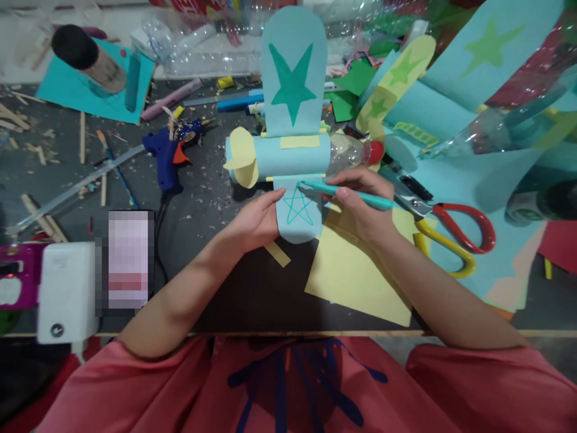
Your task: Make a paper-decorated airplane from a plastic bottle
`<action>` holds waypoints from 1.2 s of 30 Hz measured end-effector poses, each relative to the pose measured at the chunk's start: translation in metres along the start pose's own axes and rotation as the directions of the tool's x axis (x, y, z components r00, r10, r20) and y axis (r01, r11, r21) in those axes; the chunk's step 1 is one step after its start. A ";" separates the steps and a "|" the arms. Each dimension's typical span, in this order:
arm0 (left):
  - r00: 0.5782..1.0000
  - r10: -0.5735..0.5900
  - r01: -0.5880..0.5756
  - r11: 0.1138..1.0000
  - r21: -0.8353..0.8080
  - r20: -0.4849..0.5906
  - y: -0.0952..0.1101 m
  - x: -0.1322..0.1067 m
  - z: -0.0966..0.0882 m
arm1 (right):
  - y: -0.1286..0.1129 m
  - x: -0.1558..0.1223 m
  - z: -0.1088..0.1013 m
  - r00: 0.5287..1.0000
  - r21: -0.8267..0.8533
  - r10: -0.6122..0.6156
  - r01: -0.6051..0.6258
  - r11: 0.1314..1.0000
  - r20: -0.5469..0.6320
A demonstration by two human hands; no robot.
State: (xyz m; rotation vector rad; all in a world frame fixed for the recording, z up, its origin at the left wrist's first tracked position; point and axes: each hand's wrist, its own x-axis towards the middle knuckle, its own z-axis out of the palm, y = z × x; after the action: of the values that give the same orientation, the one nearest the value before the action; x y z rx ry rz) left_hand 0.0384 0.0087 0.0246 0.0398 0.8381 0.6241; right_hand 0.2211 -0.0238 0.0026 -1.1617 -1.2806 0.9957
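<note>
The pale-blue paper plane, a red-capped bottle in its body, lies mid-scene, far wing bearing a solid star, near wing an outlined one. The left hand meets the near wing's left edge — most fingers hidden, grip I cannot tell; the right hand pinches a teal pen. Scraps litter the dark table.

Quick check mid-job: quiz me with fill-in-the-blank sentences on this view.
1. The right hand holds the slim teal pen over the lower pale-blue paper flap bearing an outlined ____.
2. The metal-bladed scissors have handles coloured red and ____.
3. The blue plastic glue gun has a trigger coloured ____.
4. The paper-wrapped clear plastic bottle has a cap coloured ____.
Missing words: star; yellow; orange; red.
</note>
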 end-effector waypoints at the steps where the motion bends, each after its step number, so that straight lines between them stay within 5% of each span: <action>1: 1.000 0.003 -0.003 1.000 -0.004 0.002 0.000 0.000 0.000 | 0.000 -0.001 0.000 1.000 -0.015 -0.006 0.007 1.000 0.009; 28: 0.999 -0.051 0.051 0.995 0.090 -0.002 0.001 0.001 0.001 | -0.006 -0.004 0.003 0.996 -0.127 -0.015 0.026 0.992 0.085; 36: 0.998 -0.054 0.056 0.995 0.084 -0.020 0.001 0.002 -0.002 | 0.000 -0.004 0.001 1.000 -0.104 -0.009 0.009 0.995 0.002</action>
State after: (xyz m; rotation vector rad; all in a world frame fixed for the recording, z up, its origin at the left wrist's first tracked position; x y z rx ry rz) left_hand 0.0378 0.0100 0.0225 0.0874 0.8794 0.5377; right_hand 0.2202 -0.0274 0.0017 -1.2334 -1.3512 0.9324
